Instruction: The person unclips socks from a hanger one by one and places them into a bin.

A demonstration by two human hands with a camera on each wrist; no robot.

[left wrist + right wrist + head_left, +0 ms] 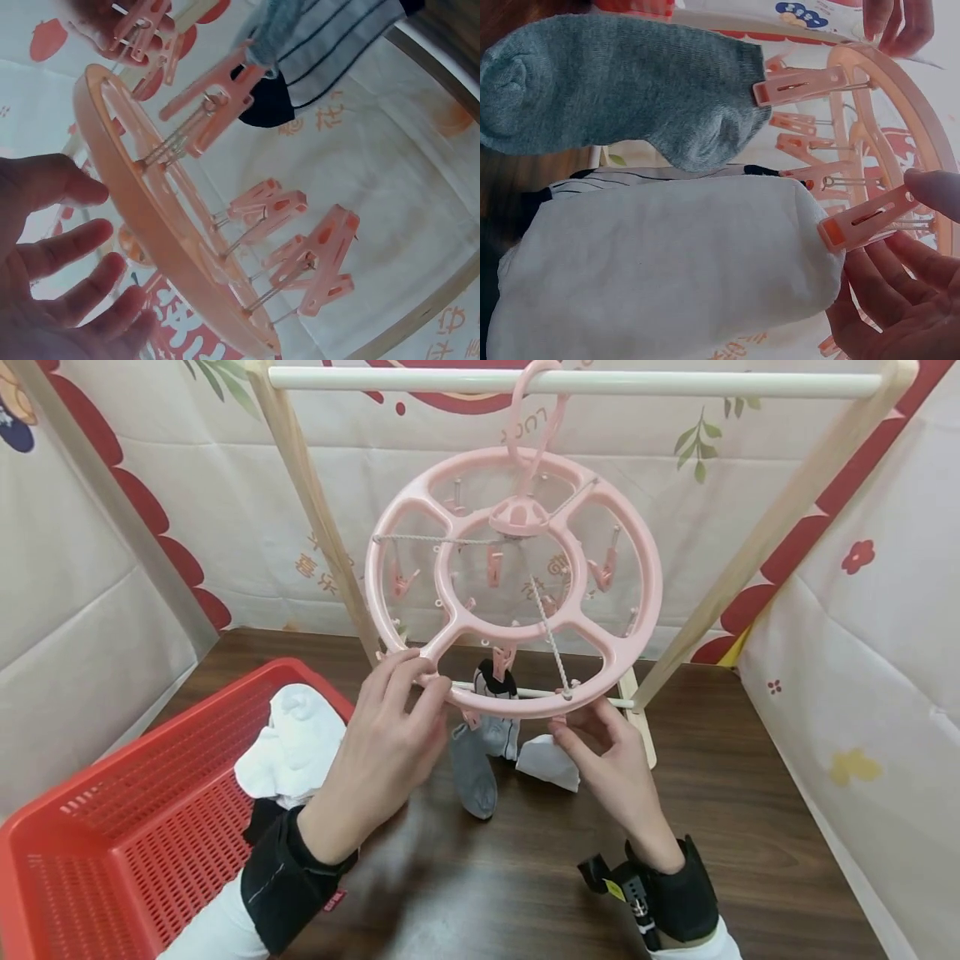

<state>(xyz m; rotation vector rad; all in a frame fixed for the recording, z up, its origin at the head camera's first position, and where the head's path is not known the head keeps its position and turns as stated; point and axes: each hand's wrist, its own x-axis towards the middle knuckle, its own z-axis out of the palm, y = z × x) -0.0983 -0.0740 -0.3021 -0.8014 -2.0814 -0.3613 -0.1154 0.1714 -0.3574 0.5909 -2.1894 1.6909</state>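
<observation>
A round pink clip hanger hangs from the white rod of a wooden rack. My left hand is at the hanger's front left rim, its fingers loosely spread in the left wrist view. At the front right, my right hand pinches a pink clothespin between thumb and fingers. The jaws of that clothespin hold a white sock. Beside it, a grey sock hangs from another clothespin. Behind them hangs a striped sock with black parts.
A red plastic basket stands at the left, holding white socks and something black partly hidden by the left wrist. The rack's wooden legs flank the hanger. Printed fabric walls enclose the brown tabletop.
</observation>
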